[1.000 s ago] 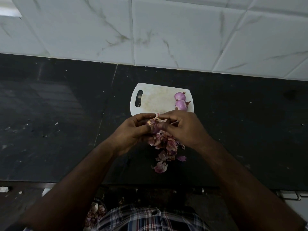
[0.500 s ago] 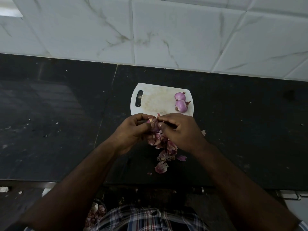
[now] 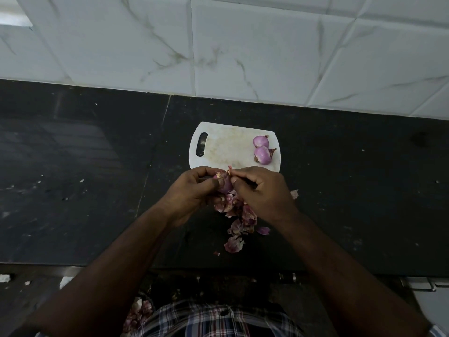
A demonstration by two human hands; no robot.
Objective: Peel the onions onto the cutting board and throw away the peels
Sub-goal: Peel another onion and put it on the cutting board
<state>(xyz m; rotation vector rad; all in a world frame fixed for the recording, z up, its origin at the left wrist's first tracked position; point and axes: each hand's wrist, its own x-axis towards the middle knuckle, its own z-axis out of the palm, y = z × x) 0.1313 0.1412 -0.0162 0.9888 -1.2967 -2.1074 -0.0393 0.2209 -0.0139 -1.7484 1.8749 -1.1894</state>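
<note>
2 peeled purple onions (image 3: 262, 149) lie touching on the white cutting board's (image 3: 226, 149) right end; peels (image 3: 239, 221) litter the counter.

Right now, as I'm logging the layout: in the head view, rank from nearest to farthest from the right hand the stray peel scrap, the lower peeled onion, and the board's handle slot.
1. Pale stray peel scrap, on the black counter just right of the right hand.
2. Lower peeled purple onion, on the white cutting board's right end.
3. Handle slot, at the board's left end.

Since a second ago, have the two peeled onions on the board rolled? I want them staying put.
No. Both peeled onions sit at the same right end of the cutting board.
</note>
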